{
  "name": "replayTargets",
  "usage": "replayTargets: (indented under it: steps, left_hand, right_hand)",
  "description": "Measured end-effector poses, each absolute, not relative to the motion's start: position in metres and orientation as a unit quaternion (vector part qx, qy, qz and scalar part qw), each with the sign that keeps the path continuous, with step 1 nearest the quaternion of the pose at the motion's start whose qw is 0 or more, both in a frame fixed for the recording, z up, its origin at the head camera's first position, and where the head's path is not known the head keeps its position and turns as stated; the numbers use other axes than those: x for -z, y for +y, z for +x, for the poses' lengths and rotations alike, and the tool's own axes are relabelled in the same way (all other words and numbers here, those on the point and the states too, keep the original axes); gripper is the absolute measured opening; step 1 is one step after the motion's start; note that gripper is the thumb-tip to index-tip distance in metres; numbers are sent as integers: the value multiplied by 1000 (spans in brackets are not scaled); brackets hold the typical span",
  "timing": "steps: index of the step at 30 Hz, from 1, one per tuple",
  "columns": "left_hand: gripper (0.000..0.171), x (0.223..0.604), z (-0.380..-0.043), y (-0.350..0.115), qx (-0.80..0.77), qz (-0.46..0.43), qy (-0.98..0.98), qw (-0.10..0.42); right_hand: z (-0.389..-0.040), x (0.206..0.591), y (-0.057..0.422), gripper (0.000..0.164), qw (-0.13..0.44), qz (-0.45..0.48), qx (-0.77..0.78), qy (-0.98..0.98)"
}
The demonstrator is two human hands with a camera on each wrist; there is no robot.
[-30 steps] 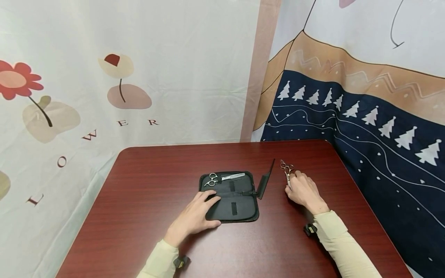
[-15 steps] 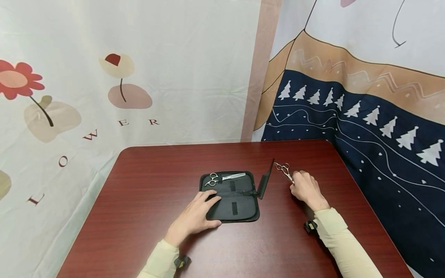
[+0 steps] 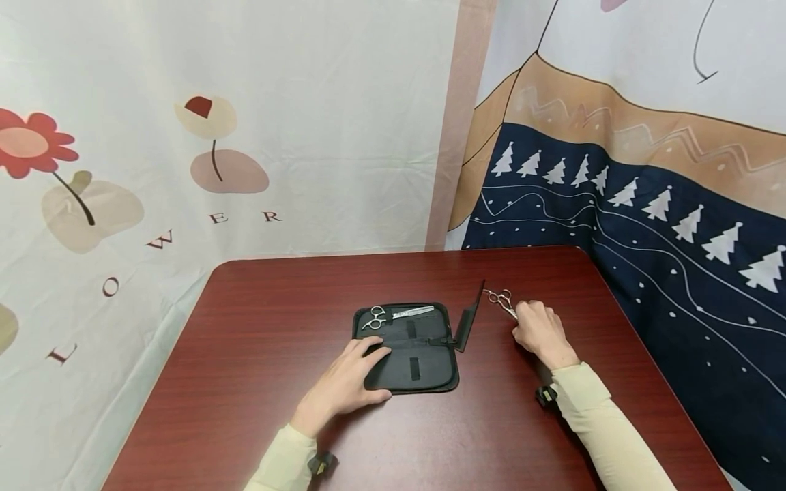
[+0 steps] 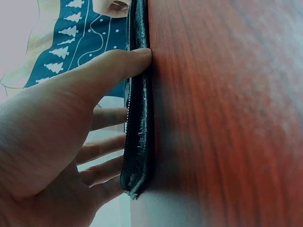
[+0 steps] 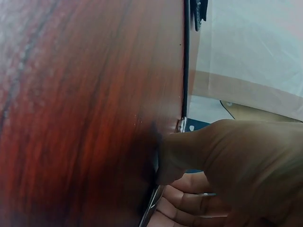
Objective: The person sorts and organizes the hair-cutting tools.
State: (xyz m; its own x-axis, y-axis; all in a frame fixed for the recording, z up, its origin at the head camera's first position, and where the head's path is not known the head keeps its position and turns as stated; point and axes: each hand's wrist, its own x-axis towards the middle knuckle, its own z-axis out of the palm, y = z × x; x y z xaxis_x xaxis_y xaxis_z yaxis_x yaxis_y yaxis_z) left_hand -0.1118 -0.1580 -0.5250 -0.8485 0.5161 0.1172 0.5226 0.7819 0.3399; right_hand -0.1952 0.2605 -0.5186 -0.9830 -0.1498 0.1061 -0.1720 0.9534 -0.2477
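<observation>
Head view: left hand spread against case; right hand pinches scissors; swinging them could knock comb left of this grip.

Printed hangings behind a red-brown table suggest an indoor space, its exact kind unclear.

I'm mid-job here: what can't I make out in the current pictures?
Head view: the blade tips of the scissors on the right, covered by the right hand.
Head view: part of the left edge of the black case, covered by the left hand.
Left wrist view: the case's inside, seen edge-on; its far end is cut off at the top.
Right wrist view: a dark item, cut off by the top edge, so unidentifiable.
</observation>
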Motion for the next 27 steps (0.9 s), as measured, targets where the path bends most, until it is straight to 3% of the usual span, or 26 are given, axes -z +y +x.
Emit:
replayTargets:
  steps: [18, 27]
  left_hand:
    - [79, 524, -111, -158, 186, -273, -944, 1]
    - [79, 522, -110, -157, 184, -272, -945, 0]
  right_hand:
    - [-202, 513, 262, 17, -2, 70, -100, -993]
    - [-202, 512, 266, 11, -15, 69, -103, -992]
